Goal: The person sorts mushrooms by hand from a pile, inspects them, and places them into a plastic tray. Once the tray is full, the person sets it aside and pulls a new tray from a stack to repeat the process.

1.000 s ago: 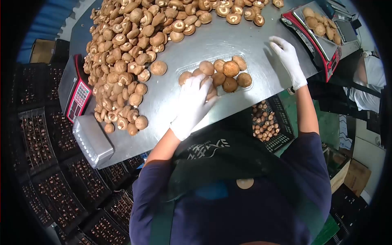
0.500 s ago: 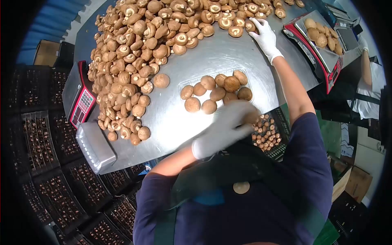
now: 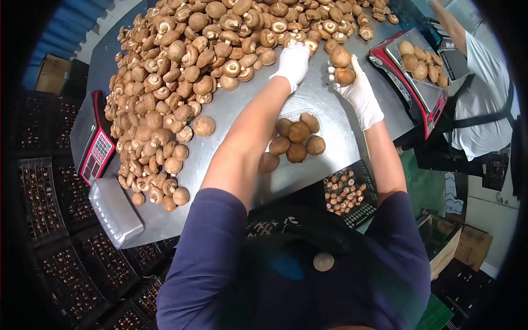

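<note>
**Handling.**
Mushrooms [image 3: 155, 105], brown-capped and pale-stemmed: heaped on a steel table [image 3: 234, 103] from left of centre to the top of the frame. Judged light, firm with a little give, not slippery, fragile at gills and cap edge. Best hold, by judgement: the sides of the rounded cap, lightly pressed.

Left hand [image 3: 293, 63], white-gloved, upper centre: fingers bent at the heap's near edge; whether they had closed on a mushroom could not be told.

Right hand [image 3: 356, 91], white-gloved, right of upper centre: partly closed, two mushrooms [image 3: 345, 76] showing between fingers and thumb.

**Count, left to right.**
- Black crates [image 3: 34, 162], left edge and lower left: several, small pieces inside, uncounted.
- Red-edged scale [image 3: 100, 149], left: one.
- Stack of clear trays [image 3: 116, 212], lower left: one; trays not separable by eye.
- Heap: too many to number.
- Loose mushroom [image 3: 204, 126], left of centre, beside the heap: one.
- Clear tray [image 3: 311, 158], centre: one; seven mushrooms plainly seen, the left forearm hiding part.
- Black basket [image 3: 361, 213], below the tray and to its right: one; small mushrooms, uncounted.
- Second scale [image 3: 423, 113], upper right: one; at least seven mushrooms on top.
- Co-worker [image 3: 484, 104], right edge: one, arm raised.
</note>
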### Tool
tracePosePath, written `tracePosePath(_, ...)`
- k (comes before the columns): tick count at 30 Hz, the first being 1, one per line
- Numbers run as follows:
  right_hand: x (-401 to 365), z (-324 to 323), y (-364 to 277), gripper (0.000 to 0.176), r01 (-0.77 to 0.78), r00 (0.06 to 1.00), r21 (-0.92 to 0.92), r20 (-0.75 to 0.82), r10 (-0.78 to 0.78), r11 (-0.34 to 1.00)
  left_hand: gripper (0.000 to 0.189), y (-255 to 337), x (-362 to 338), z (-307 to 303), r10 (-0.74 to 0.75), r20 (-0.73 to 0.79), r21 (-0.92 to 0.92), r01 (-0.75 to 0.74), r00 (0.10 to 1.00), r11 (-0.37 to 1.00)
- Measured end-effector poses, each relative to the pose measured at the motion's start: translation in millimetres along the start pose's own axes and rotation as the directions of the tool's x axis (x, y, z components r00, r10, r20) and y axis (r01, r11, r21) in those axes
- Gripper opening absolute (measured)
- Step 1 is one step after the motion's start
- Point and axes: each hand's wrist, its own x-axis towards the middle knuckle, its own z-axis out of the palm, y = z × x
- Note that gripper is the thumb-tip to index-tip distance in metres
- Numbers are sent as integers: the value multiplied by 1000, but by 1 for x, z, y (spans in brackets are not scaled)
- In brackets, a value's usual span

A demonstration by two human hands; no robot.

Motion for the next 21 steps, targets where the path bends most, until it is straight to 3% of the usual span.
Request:
tracePosePath(2, -10, 8, -2, 64, 4, 1000, -12, -1, -4, 1000, 20, -6, 2, 3, -42, -51, -57, 39, 998, 998)
tracePosePath(3, -12, 9, -2, 65, -1, 999, -25, -33, 0, 1000, 27, -8, -2, 7, -122, -87, -242, 98, 989, 965)
tracePosePath(4, -13, 9, 0, 66, -6, 998, -35, -62, 4, 999, 27, -9, -8, 4, -127, -84, -240, 103, 988, 965)
tracePosePath(5, -14, 4, 0, 64, 0, 1000, -47, -4, 0, 999, 32, -11, -15, -3, -222, -34, -711, 132, 975, 691)
tracePosePath(6, -14, -2, 2, 64, -5, 1000, -37, -1, 5, 999, 39, -13, -24, -11, -277, 60, -969, 122, 959, 214)
tracePosePath(8, -17, -2, 8, 58, 25, 998, -70, -49, -28, 997, 50, -6, -57, -69, -191, 261, -963, 269, 946, 16)
tracePosePath(9, -20, 6, 12, 50, 30, 994, -23, -109, -32, 999, 52, -10, -72, -74, -150, 240, -970, 230, 959, -82)
tracePosePath(10, -20, 13, 13, 50, 20, 995, -18, -96, -21, 1000, 52, -11, -84, -82, -165, 240, -970, 231, 957, -74)
tracePosePath(12, -22, 20, 19, 47, 59, 987, -32, -149, -63, 998, 52, -13, -107, -98, -95, 261, -919, 218, 961, -327)
tracePosePath(13, -20, 15, 20, 46, 28, 995, -27, -98, -30, 999, 53, -21, -116, -97, -41, 260, -887, 222, 965, -404)
tracePosePath(14, -22, 17, 19, 44, 3, 1000, -55, -9, -4, 998, 55, -15, -129, -112, -93, 312, -890, 257, 946, -376)
tracePosePath(16, -33, 34, 25, 43, 119, 990, -117, -57, -127, 986, 57, 1, -163, -142, -242, 340, -940, 317, 909, -129)
tracePosePath(17, -40, 45, 23, 40, 93, 988, -211, -105, -117, 973, 60, 5, -176, -146, -265, 340, -939, 342, 902, -42)
tracePosePath(18, -43, 47, 23, 40, 87, 988, -203, -109, -111, 975, 61, 9, -192, -154, -301, 360, -894, 419, 883, 158)
tracePosePath(20, -50, 51, 22, 35, 95, 990, -429, 139, -39, 898, 61, 14, -223, -141, -332, 268, -881, 370, 904, 294)
tracePosePath(21, -58, 60, 26, 28, 116, 991, -486, 109, -71, 866, 58, 15, -239, -132, -334, 217, -824, 355, 917, 442)
